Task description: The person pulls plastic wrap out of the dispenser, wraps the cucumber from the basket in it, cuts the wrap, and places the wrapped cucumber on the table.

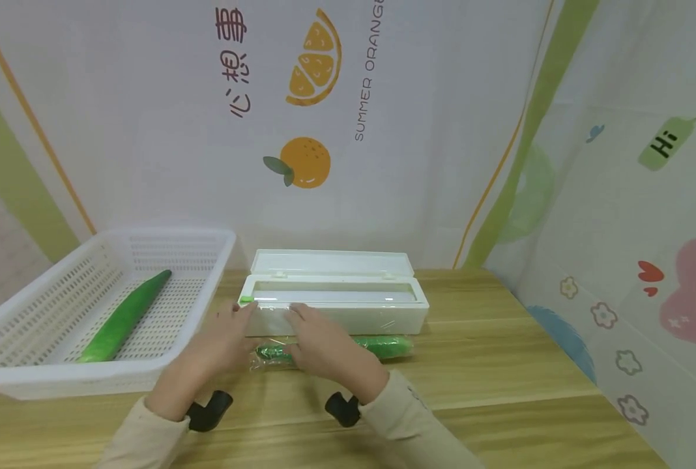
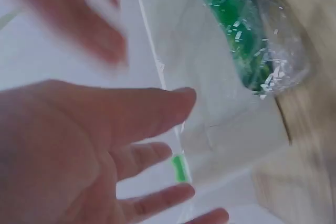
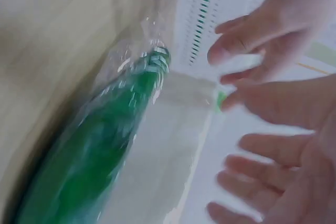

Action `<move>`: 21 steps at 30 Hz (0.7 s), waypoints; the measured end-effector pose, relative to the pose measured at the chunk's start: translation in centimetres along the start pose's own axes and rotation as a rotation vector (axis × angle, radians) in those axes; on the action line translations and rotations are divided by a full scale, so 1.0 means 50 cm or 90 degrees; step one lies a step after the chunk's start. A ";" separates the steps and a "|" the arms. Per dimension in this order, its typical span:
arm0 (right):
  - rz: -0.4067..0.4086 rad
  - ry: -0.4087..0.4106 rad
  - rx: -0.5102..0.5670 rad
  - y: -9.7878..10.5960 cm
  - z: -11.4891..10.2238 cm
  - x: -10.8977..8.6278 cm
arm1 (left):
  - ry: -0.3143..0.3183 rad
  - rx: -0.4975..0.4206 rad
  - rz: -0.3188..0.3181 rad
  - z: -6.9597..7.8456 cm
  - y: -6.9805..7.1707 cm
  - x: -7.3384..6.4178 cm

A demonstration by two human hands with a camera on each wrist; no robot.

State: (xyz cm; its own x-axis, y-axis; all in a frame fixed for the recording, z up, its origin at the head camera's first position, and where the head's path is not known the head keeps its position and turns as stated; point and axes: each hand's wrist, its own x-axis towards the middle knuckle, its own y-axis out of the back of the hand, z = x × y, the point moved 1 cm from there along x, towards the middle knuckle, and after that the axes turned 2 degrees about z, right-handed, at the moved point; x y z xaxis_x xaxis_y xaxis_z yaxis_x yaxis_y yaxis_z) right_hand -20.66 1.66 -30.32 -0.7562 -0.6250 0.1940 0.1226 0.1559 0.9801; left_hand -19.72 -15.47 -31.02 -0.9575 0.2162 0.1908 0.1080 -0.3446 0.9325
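Observation:
A white cling film dispenser (image 1: pixel 383 319) stands on the table with its lid (image 1: pixel 330 263) raised. At the left end of its front edge sits a small green slide cutter (image 2: pixel 180 168). My left hand (image 1: pixel 221 342) is at that end, fingers spread and extended around the cutter in the left wrist view. The right hand (image 1: pixel 324 345) hovers by the dispenser's front, its fingers loosely spread with nothing between them. In front of the dispenser lies a cucumber (image 1: pixel 389 346) wrapped in clear film, partly hidden by the right hand in the head view.
To the left stands a white perforated plastic basket (image 1: pixel 210 306) holding one unwrapped cucumber (image 1: pixel 128 319). A printed curtain (image 1: pixel 383 195) hangs right behind the dispenser, and another printed sheet (image 1: pixel 606 260) borders the wooden table (image 1: pixel 500 378) on the right.

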 end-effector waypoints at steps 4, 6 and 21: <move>-0.021 0.022 0.014 -0.019 -0.031 0.062 | 0.017 0.016 0.006 -0.003 -0.006 -0.001; -0.023 0.027 -0.003 -0.030 -0.040 0.082 | 0.020 0.022 0.010 -0.003 -0.009 -0.002; 0.030 -0.012 -0.141 -0.063 -0.068 0.133 | -0.011 0.111 -0.017 0.003 -0.009 -0.011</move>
State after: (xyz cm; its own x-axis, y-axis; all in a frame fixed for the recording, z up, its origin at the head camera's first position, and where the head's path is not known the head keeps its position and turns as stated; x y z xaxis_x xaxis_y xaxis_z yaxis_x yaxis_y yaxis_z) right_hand -23.89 -5.61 -31.95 -0.7584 -0.6057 0.2406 0.2941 0.0114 0.9557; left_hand -19.21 -15.32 -31.50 -0.9559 0.2396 0.1696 0.1294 -0.1749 0.9761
